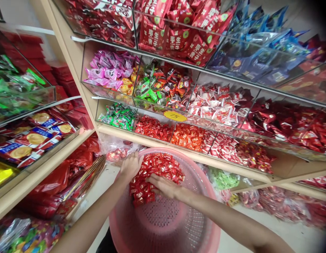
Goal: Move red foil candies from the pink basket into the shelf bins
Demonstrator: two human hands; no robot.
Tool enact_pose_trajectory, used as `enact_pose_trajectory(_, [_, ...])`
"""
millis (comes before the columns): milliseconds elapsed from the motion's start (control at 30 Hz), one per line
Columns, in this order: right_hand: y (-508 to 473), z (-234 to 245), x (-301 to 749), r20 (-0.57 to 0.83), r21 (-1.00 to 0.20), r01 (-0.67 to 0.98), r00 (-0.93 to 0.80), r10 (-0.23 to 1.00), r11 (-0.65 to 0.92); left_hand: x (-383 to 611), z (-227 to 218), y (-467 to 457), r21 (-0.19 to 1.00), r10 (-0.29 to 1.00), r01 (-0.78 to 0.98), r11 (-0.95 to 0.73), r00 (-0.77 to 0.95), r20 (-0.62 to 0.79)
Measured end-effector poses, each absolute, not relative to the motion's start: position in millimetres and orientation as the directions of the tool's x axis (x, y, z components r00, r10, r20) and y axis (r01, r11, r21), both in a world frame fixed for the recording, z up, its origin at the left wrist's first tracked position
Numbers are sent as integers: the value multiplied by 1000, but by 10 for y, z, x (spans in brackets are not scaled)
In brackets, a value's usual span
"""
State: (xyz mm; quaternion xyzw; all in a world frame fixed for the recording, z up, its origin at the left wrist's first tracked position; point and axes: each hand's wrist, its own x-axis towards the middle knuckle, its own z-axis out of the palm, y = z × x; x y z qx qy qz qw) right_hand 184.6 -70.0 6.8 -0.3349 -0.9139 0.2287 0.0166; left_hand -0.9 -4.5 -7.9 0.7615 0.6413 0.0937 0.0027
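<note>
– Left hand (129, 166)?
– Fingers clamped on rim of one pink basket (194, 225), perforated
– Red-wrapped sweets (163, 163)?
– One heap, inside basket, far side
– Right hand (164, 185)?
– Laid on the sweets; whether fingers clamp any, I cannot tell

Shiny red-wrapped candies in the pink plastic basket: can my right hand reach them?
Most likely yes: your right hand is among the shiny red-wrapped candies, and the pink plastic basket is open above.

Round pink perforated basket (163, 218), shiny red wrapped candies (160, 163), heaped loosely toward its far side
</note>
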Motion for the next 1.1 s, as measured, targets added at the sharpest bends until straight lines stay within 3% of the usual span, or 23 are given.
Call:
enact_pose_trajectory(167, [-670,-8,1825,-79,-223,615,-784,615,756,-11,-64,-51,121,980,978,-172,157,126])
enact_pose_trajectory(267, [-676,-45,1816,-64,-167,617,-785,616,769,-14,-67,-49,112,977,978,-178,163,135])
enact_pose_trajectory(433, [-637,39,1851,-51,-212,633,-768,639,744,-15,-93,-41,111,975,977,-182,165,149])
enact_pose_trajectory(633, [-464,247,2007,89,-303,713,-640,764,632,-14,-73,-53,116,977,976,-185,169,133])
enact_pose_trajectory(900, [-543,116,1896,-4,-270,699,-689,725,662,-12,-58,-55,127,979,976,-179,164,121])
enact_pose_trajectory(1100, [-504,55,1753,-4,-154,707,-699,715,691,-27,-67,-54,113,978,977,-181,167,127])
